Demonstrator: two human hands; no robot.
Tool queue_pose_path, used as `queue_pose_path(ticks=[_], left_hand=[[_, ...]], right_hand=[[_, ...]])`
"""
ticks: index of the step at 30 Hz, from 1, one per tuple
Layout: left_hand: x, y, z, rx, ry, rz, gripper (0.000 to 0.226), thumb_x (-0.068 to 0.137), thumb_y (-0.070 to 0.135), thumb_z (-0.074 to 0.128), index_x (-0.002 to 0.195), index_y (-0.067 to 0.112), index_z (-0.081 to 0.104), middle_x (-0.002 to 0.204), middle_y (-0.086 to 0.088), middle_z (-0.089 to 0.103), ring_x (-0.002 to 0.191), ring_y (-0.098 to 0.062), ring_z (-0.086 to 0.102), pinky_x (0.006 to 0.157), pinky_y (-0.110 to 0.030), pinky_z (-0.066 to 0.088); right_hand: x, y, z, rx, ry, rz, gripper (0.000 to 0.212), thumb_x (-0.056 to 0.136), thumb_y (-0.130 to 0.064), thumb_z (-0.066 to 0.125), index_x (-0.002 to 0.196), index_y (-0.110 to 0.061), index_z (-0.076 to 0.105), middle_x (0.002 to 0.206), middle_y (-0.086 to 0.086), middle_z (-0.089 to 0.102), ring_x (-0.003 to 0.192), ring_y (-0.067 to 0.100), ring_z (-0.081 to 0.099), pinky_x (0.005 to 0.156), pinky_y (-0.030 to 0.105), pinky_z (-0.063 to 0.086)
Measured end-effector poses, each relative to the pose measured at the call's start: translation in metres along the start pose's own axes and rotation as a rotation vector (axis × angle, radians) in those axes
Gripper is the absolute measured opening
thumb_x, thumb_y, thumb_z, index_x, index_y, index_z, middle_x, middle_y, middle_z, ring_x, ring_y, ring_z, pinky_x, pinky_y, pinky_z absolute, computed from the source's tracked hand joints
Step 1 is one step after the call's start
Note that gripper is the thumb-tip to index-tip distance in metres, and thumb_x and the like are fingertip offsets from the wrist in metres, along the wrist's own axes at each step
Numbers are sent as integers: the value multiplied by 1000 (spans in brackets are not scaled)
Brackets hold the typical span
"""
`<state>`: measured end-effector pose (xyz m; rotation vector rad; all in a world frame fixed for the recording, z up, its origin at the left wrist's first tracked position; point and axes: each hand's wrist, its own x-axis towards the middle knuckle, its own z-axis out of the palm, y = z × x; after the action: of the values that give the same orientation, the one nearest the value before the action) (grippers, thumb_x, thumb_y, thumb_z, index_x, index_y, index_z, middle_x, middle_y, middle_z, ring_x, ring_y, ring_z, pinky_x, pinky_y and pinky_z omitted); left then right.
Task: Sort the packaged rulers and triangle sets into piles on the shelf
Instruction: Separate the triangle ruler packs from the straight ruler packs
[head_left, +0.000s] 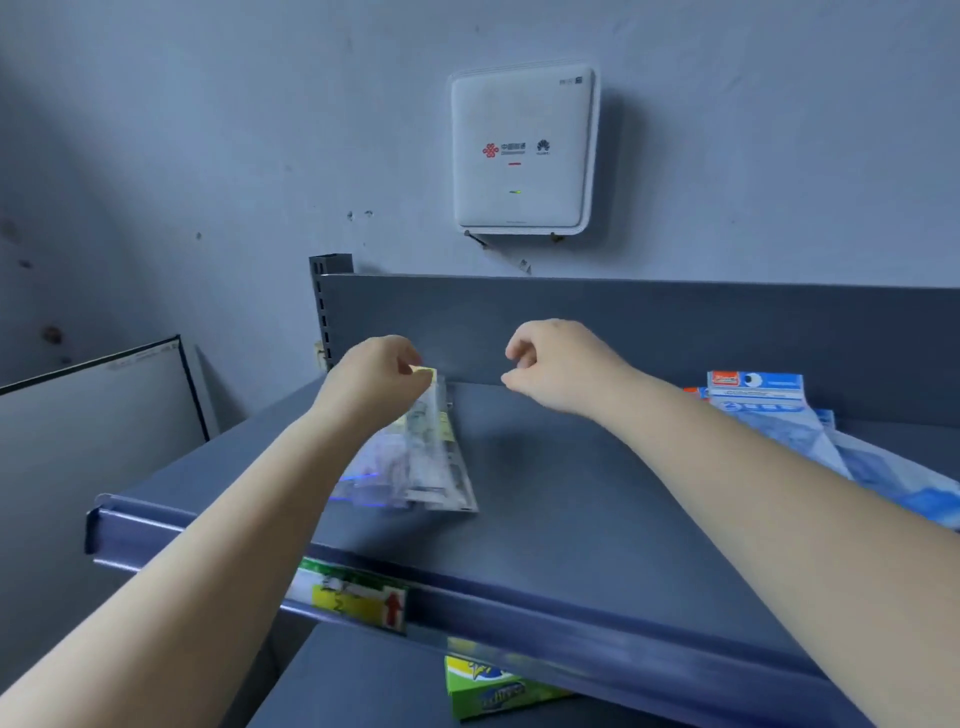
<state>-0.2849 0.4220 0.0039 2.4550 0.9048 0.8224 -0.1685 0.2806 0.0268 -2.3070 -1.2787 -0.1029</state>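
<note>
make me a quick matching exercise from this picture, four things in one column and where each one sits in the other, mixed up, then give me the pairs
Things:
1. clear packets
2. blue packets
3. white box
4. green box

Places:
A. on the wall above the shelf
B. right end of the shelf
C. below the shelf
D. under the left hand

Pairs: 1-D, 2-B, 3-A, 4-C

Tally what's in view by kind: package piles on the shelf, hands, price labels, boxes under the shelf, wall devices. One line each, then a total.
Clear package pile, top end pinched by the left hand: 1
Blue package pile at the shelf's right: 1
Hands: 2, left hand and right hand
Price label on the shelf's front rail: 1
Green box below the shelf: 1
White wall device: 1
Total: 7
</note>
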Motion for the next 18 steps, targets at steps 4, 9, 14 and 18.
queue_pose_path(ticks=[4, 9, 14, 18], left_hand=[[-18, 70, 31, 233, -44, 175, 33, 90, 33, 53, 119, 20, 56, 113, 3, 62, 107, -21, 56, 84, -31, 44], [-53, 160, 80, 298, -51, 312, 31, 90, 33, 50, 119, 22, 54, 116, 4, 60, 107, -22, 55, 76, -27, 38], [-90, 252, 128, 278, -73, 420, 27, 90, 30, 49, 115, 23, 56, 112, 7, 61, 102, -21, 56, 72, -25, 37], [-119, 315, 166, 249, -114, 497, 24, 88, 30, 50, 108, 20, 57, 107, 4, 63, 98, -20, 57, 70, -27, 39]], right_hand=[[-35, 52, -35, -411, 89, -56, 23, 88, -22, 50, 109, -18, 56, 106, -1, 60, 97, 24, 55, 65, 28, 35], [-91, 124, -81, -570, 152, -36, 21, 90, -20, 46, 109, -17, 55, 108, 0, 58, 98, 23, 55, 60, 26, 28], [-152, 195, -125, -570, 185, 33, 20, 92, -24, 47, 109, -17, 55, 106, -1, 56, 96, 23, 53, 58, 26, 28], [-196, 247, -156, -583, 193, 96, 24, 92, -26, 46, 112, -16, 54, 108, 0, 56, 102, 25, 53, 67, 30, 33]])
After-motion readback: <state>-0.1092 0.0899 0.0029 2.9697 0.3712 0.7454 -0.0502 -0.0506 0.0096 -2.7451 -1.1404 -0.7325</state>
